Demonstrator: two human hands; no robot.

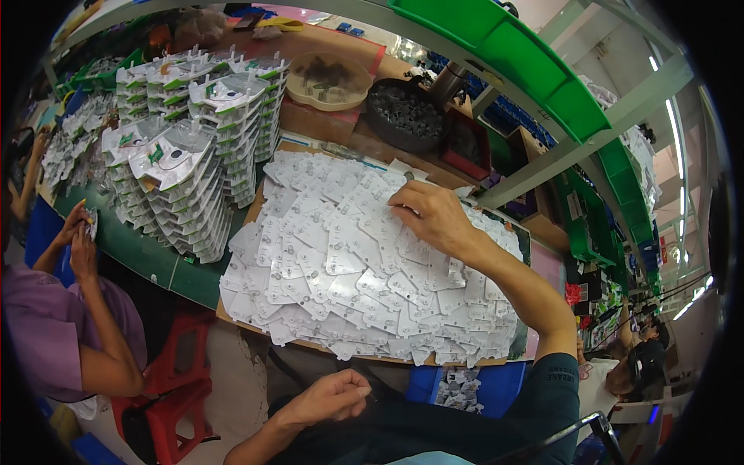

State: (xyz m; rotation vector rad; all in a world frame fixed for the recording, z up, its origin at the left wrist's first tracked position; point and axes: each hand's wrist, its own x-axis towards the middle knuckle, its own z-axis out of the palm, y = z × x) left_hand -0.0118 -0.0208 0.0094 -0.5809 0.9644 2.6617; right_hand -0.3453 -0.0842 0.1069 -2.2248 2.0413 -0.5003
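Observation:
A wide heap of flat white plastic plates with small round clear details covers the board in front of me. My right hand reaches over its far side, fingers bent and closed down at the plates; whatever lies between the fingertips is hidden. My left hand is held above my lap, near side of the table, with fingers curled and pressed together. Something tiny and dark may show at its fingertips, too small to name.
Tall stacks of white-and-green plastic housings stand left. Behind the heap are a cream basin, a black bowl of dark small parts and a red bin. Green trays hang above. At left, a co-worker handles a small part.

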